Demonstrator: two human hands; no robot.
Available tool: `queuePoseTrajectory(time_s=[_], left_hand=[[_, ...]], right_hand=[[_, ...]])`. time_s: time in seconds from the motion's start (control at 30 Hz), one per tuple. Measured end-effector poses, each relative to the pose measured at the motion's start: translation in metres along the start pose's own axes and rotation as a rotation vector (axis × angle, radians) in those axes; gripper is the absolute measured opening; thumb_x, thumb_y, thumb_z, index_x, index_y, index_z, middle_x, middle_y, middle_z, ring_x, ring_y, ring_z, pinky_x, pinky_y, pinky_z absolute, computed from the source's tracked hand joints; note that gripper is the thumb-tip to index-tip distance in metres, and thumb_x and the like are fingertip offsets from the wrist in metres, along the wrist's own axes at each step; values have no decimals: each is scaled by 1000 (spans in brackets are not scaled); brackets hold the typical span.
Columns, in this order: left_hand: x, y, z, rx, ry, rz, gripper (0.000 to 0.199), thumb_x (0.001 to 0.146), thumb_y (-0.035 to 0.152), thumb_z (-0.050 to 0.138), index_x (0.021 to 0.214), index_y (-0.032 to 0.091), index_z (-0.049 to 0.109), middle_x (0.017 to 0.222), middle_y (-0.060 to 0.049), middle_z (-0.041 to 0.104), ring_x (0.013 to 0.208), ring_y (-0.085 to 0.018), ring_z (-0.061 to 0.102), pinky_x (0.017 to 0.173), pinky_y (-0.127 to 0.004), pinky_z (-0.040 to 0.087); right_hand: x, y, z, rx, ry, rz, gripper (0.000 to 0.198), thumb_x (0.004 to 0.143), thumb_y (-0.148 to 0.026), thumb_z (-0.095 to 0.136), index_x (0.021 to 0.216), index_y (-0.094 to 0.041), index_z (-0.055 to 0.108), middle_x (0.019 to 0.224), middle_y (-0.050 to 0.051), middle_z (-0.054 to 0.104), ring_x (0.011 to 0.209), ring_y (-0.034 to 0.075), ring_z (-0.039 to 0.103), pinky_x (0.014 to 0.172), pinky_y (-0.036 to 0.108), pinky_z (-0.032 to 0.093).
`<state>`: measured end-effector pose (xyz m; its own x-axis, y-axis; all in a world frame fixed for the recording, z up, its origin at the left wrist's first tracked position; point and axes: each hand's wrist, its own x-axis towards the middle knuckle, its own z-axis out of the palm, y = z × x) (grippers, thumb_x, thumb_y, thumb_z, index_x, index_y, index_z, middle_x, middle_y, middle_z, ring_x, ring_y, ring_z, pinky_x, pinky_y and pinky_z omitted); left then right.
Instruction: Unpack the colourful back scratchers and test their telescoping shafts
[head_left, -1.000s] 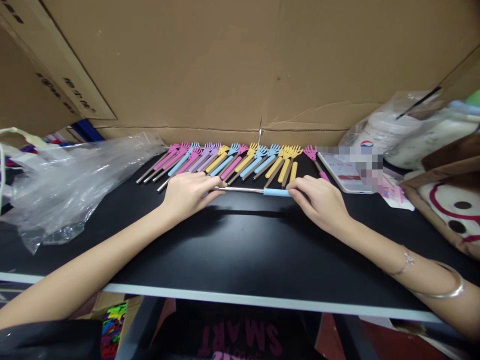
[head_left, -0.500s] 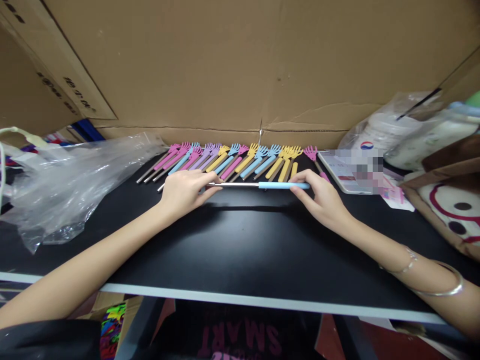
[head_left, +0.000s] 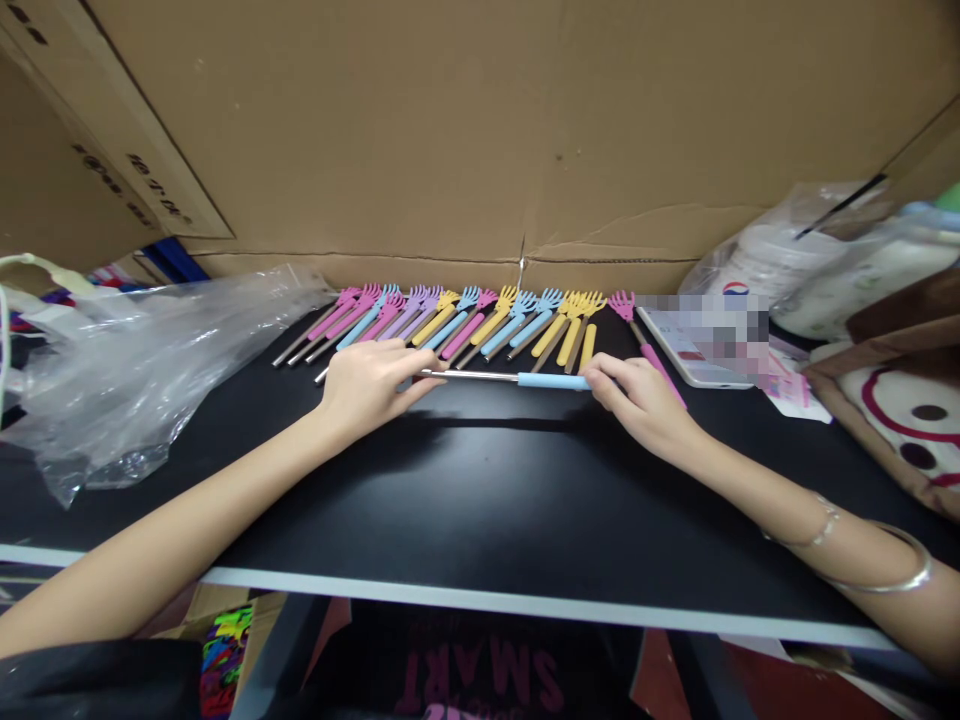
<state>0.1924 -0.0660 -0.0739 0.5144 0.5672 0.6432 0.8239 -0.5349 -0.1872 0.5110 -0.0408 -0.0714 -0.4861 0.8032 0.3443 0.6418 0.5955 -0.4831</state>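
In the head view, saw a blue-handled rod (head_left: 510, 378) lifted above the black table (head_left: 480, 520), nearly level, with long axis running from left to right between both hands. Found the metal shaft (head_left: 472, 376) pinched near its end by the left hand (head_left: 379, 382), and the blue handle (head_left: 555, 382) pinched at its outer end by the right hand (head_left: 641, 398). Could call neither hand nearer, with both touching the rod. Noticed also a row of scratchers (head_left: 463, 338) lying just behind.
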Motion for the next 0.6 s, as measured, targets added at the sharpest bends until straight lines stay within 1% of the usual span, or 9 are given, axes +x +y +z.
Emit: queuePoseTrajectory(time_s=[0.13, 0.27, 0.4, 0.6], left_hand=[[1, -1, 2, 14, 5, 25, 23, 91, 40, 55, 83, 23, 68, 67, 2, 69, 61, -12, 62, 51, -23, 34], [0, -4, 4, 13, -10, 47, 27, 93, 42, 51, 83, 23, 68, 68, 1, 69, 61, -12, 62, 52, -23, 34], [-1, -6, 4, -27, -43, 20, 30, 94, 44, 49, 85, 23, 68, 75, 1, 72, 64, -12, 64, 53, -23, 36], [0, -5, 4, -74, -56, -7, 30, 93, 45, 49, 86, 23, 67, 77, 2, 73, 66, -13, 66, 52, -22, 35]], right_hand=[[-1, 1, 1, 50, -13, -2, 32, 94, -42, 39, 71, -22, 50, 60, -1, 52, 55, 14, 48, 59, 29, 34], [-2, 3, 2, 72, -10, 6, 25, 93, -40, 43, 78, -21, 53, 70, 1, 57, 62, 15, 51, 61, 28, 37], [-2, 5, 2, 41, 36, -42, 22, 91, -38, 48, 80, -21, 56, 75, 3, 58, 70, 17, 54, 65, 30, 40], [-4, 5, 3, -11, 109, -98, 12, 86, -34, 58, 83, -22, 59, 75, 3, 57, 73, 19, 51, 64, 31, 40]])
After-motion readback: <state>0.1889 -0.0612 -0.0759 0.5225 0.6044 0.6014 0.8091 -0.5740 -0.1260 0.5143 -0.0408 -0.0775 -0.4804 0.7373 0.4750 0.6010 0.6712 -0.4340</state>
